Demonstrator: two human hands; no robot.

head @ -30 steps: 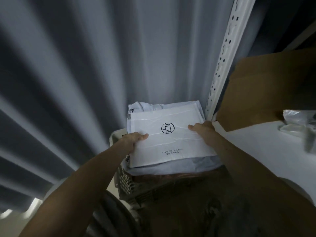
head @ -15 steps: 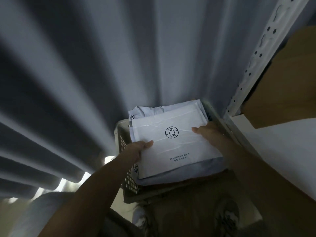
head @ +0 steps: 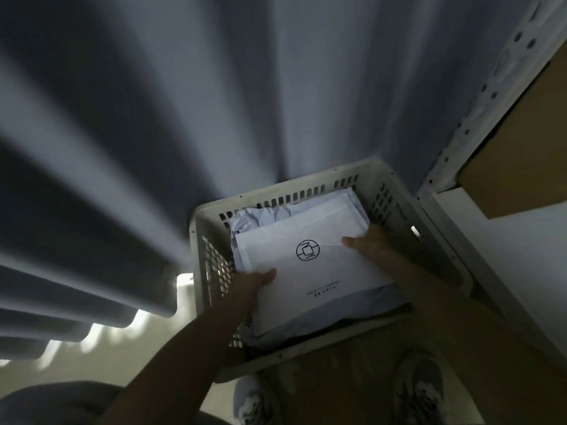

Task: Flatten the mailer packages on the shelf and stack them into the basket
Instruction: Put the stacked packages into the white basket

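Note:
A white mailer (head: 319, 271) with a round black logo lies on top of a stack of pale mailers (head: 325, 210) inside the cream slotted basket (head: 285, 191) on the floor. My left hand (head: 254, 283) grips the top mailer's near-left edge, thumb on top. At its right edge, my right hand (head: 368, 243) holds the mailer, thumb laid over it. The lower mailers are mostly hidden beneath it.
Grey curtain folds (head: 153, 118) hang behind and left of the basket. A white perforated shelf post (head: 478, 118) rises on the right, with a white shelf (head: 506, 250) and a brown cardboard box (head: 521, 154) on it. My shoes (head: 420, 394) stand just before the basket.
The stack of mailers has come down from above the basket into it, both hands still holding the top mailer. The view has tilted down, so the whole basket rim now shows.

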